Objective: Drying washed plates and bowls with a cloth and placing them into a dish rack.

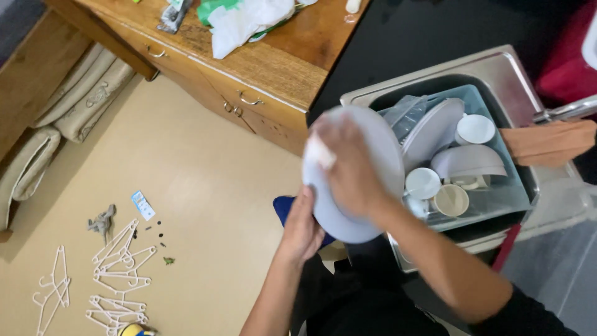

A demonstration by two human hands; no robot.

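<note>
The person holds a pale round plate [360,180] up on edge just outside the near-left corner of the steel sink [497,68], over the floor side of it. The left hand [303,227] is clamped on the plate's lower rim, fingers wrapped round the edge, while the right hand [348,165] lies spread flat on the plate's face with what looks like a small white cloth or sponge [318,151] pressed under the fingertips; its grip is a flat press, not a closed fist. By the look of it, this plate is in mid-wipe. Inside the sink, a clear tub [497,196] already carries a tilted plate, a bowl turned over and several cups [476,129], so a good share of the dishes seems dealt with; whether more wait elsewhere cannot be told. An orange cloth [547,142] hangs at the sink's far-right rim.
</note>
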